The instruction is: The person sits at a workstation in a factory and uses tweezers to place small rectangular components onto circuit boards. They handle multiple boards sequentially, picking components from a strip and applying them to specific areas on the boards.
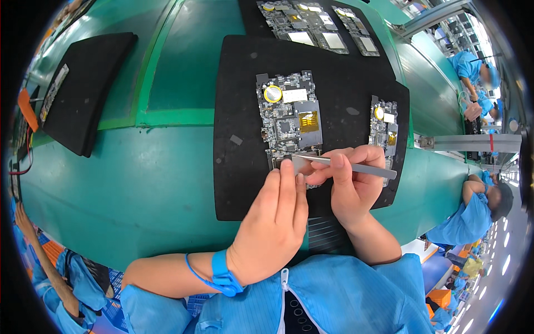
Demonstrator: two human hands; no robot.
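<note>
A green circuit board lies on a black mat, at 12 o'clock from the hands, its lower end partly covered by them. The left hand has its fingers straight and close together, their tips at the board's 6 o'clock end; whether they pinch anything is hidden. The right hand is closed in a pinch on gray tweezers, whose tips aim toward 9 o'clock over the board's lower part; I cannot tell whether they touch it. On the board, a round battery sits at 11 o'clock and yellow tape at 3 o'clock. Beyond the board, a 2nd board lies at 3 o'clock on the same mat. A blue strap circles the left wrist.
</note>
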